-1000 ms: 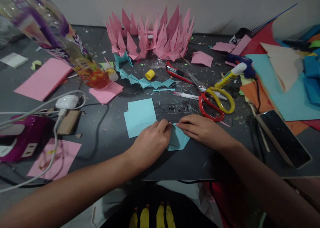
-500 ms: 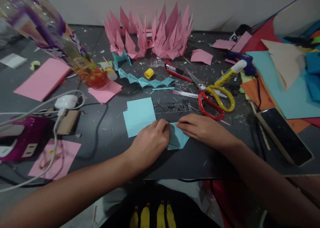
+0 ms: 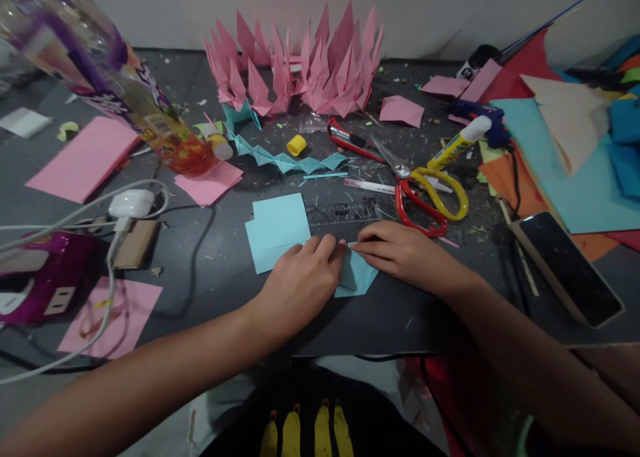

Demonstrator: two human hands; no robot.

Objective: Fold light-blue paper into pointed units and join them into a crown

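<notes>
A light-blue sheet of paper (image 3: 356,280), partly folded, lies flat on the dark table under both hands. My left hand (image 3: 313,270) presses on its left side with the fingers curled together. At its upper right edge, my right hand (image 3: 400,251) pinches the paper between thumb and fingers. Parts of the sheet are covered by the fingers, so not every crease shows. Left of it, partly beneath my left forearm's reach, rest light-blue paper squares (image 3: 280,220). A clear plastic ruler (image 3: 345,211) lies just beyond the hands.
Scissors (image 3: 423,193), a red cutter (image 3: 353,140), a pen (image 3: 373,186) and a glue stick (image 3: 460,143) lie beyond my right hand. Pink folded paper spikes (image 3: 295,77) stand at the back. A bottle (image 3: 165,127) stands left; a phone (image 3: 567,267) lies right.
The fingers of both hands have shifted slightly along the paper's upper edge and come nearer each other. The sheet stays in place; the whole view has moved a little.
</notes>
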